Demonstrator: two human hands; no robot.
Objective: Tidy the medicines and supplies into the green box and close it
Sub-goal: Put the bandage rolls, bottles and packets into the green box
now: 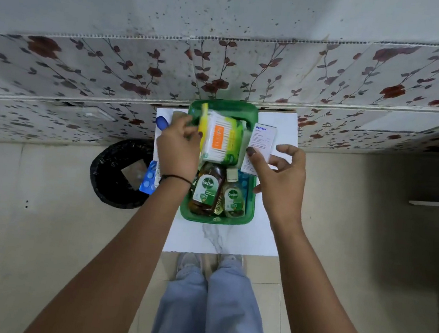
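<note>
The green box [215, 219] sits open on a small white marble-pattern table [232, 240], pushed toward the table's far edge, near the floral-tiled wall [87, 69]. Its near half holds two Dettol bottles lying side by side, the larger brown bottle [206, 189] left of the smaller bottle [234, 195], both necks pointing away; laid flat like this they probably stay below the rim so a lid can shut. The far half is crowded: a cotton-bud pack [220, 139] with an orange label rests on a green-and-yellow packet [235, 140]. The left hand [178, 148] reaches over the box's left rim, fingers curled beside a yellow item at the pack's left; whether it grips anything I cannot tell. The right hand [280, 173] pinches a white Optibex carton [260, 146] between thumb and fingers, held upright over the box's right rim, apparently seeking a slot. Judgement: the only free room is the narrow strip along the right wall. A blue blister strip [148, 178] overhangs the table's left edge, directly above a black-lined bin [110, 176], and could slip in if nudged. A blue-capped item [162, 122] lies at the far left corner. No lid is identifiable. The near half of the table is open.
</note>
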